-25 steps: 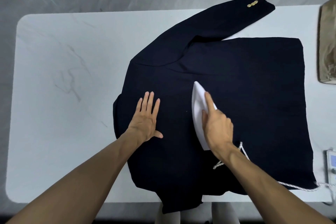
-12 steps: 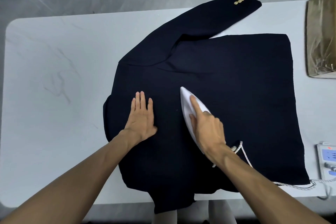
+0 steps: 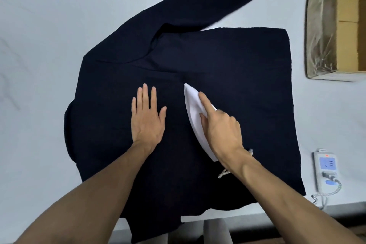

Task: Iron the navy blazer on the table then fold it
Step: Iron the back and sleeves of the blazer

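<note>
Blazer lies flat, back up, across the table. Left hand rests flat on the cloth, fingers spread, likely to anchor it. Right hand grips the iron, forefinger extended along the top, probably steering.

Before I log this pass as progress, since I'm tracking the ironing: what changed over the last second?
Little. The right hand slid the white iron slightly toward the person, then back out across the navy blazer, ending about where it started. The left hand tucked its thumb in, then spread it again. No grip was taken or released; the left hand stays flat, the sleeve unmoved.
</note>
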